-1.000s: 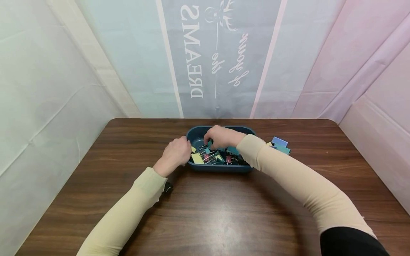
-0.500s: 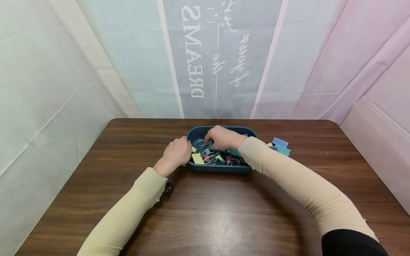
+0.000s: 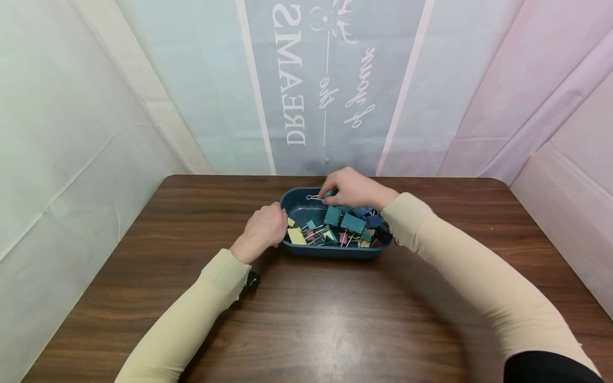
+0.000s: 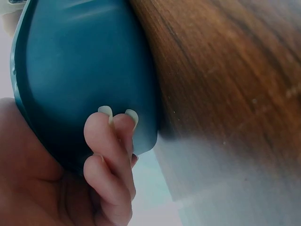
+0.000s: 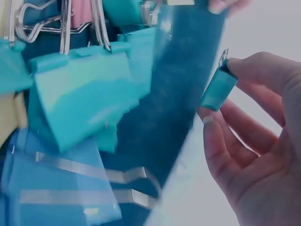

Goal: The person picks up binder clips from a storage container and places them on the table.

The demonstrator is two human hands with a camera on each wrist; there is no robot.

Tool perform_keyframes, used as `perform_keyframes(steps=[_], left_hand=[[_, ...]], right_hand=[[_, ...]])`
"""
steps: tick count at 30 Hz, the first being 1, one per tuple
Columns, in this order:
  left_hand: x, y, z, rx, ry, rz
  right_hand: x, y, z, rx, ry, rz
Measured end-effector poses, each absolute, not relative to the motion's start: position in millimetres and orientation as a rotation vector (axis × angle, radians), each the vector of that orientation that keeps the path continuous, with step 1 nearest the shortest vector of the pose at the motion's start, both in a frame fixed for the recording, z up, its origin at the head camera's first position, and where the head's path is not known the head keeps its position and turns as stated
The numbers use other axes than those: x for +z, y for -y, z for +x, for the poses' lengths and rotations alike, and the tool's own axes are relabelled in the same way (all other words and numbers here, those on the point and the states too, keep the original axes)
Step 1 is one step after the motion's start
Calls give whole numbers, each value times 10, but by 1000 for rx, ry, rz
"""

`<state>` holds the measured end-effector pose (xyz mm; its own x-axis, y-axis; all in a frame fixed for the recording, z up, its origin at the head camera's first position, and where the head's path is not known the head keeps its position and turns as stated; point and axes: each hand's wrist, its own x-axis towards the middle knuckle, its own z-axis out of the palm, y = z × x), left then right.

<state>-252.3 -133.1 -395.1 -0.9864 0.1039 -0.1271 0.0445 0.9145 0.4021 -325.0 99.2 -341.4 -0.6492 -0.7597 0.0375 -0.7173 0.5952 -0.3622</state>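
My left hand (image 3: 265,226) grips the left end of a dark blue oval bin (image 3: 330,252). In the left wrist view its curled fingers (image 4: 110,155) press against the bin's outer wall. Over the bin's far rim, my right hand (image 3: 354,187) pinches a small teal binder clip (image 5: 219,89) between thumb and fingertips, its wire handle pointing left in the head view. Binder clips of mixed colours lie in the bin: a large teal clip (image 3: 353,223), a yellow clip (image 3: 297,235), a pink clip (image 3: 343,238) and blue clips (image 3: 373,219), heaped toward the right.
The bin stands near the back edge of a dark wood table (image 3: 306,319). Behind it hangs a printed cloth (image 3: 330,90), with pale cloth walls at both sides. A small black object (image 3: 252,280) shows beside the left sleeve cuff.
My right hand has risen out of the heap toward the far rim and to the right, bringing up a teal binder clip. The sleeve now covers the clips right of the bin. The left hand stays put.
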Motion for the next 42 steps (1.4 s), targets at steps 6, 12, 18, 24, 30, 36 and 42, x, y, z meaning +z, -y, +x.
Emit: perform_keyframes(steps=[6,12,18,24,30,36,42], left_hand=[[-3944,1323,-2530,605,-2940,115],[-3943,1311,-2532,607,-2926,94],[-3944,1313,-2523,610,-2927,89],[-3940,1331,-2521,608,-2933,89],[-3926,1343,-2526,585,-2927,102],[-3930,1343,-2528,595,-2924,99],[-3937,1340,-2535,610,-2914,98]], right_hand=[[-3263,-1437,-3213,-598,-2761,-1159],[-3234,-1949,-3071,-590,-2828,-1071],[-3295,-2469,-2906,-529,-2905,-969],[-3470,-2826,-2798,-534,-2895,-890],[-3647,-2952,-2750,-527,-2868,-795],[-3686,-2957,-2743,-520,-2873,-771],[-3631,-2932,-2766,-498,-2880,-768]])
